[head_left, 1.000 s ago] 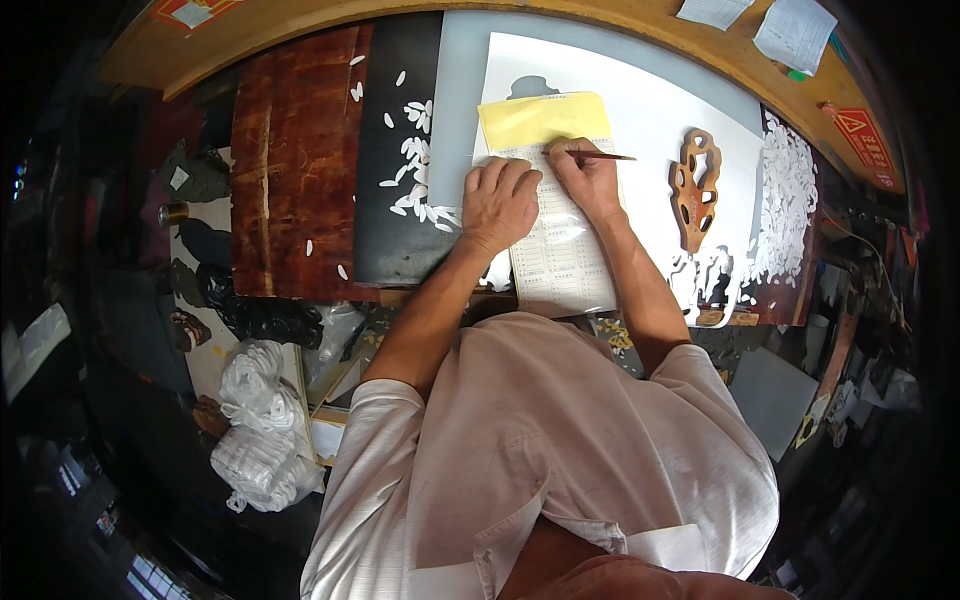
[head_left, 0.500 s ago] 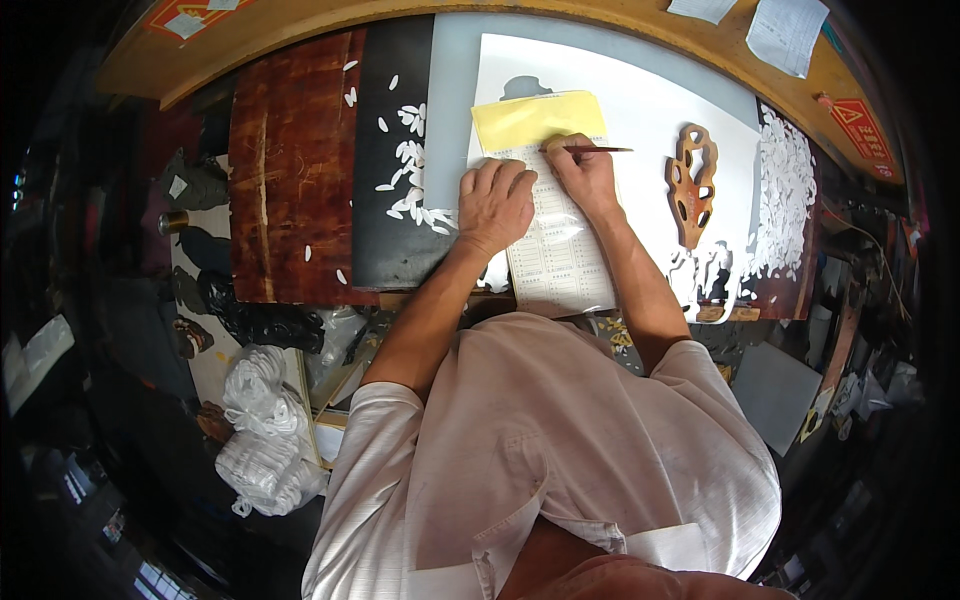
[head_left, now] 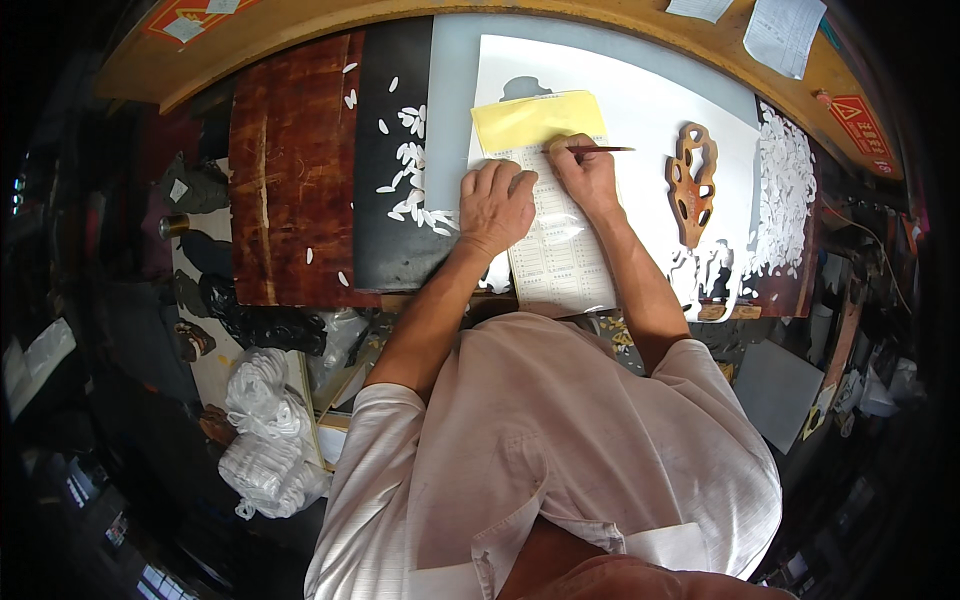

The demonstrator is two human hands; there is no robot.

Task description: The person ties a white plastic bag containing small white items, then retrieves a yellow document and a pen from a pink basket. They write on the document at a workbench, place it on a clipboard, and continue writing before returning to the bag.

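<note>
My right hand [head_left: 586,182] is closed around a thin dark-red pen [head_left: 610,149], its tip hidden behind my fingers at the printed forms. Those forms [head_left: 565,265] make a long pale sheet with rows of small boxes. A yellow sheet [head_left: 550,116] lies across the top end. My left hand [head_left: 498,203] rests palm down on the left edge of the forms, fingers slightly bent, holding nothing. Beneath everything is a large white sheet [head_left: 640,95] with a cutout hole at its upper left. A brown cutting die [head_left: 688,190] with several openings lies on it, right of my right hand.
Small white oval cutouts [head_left: 412,165] are scattered on the black board to the left, and a heap of white pieces [head_left: 785,195] covers the right end. A yellow beam [head_left: 390,38] spans the far side. Bundled white strips [head_left: 262,430] sit below left.
My right hand and the pen have shifted very slightly to the right. My left hand stays on the forms.
</note>
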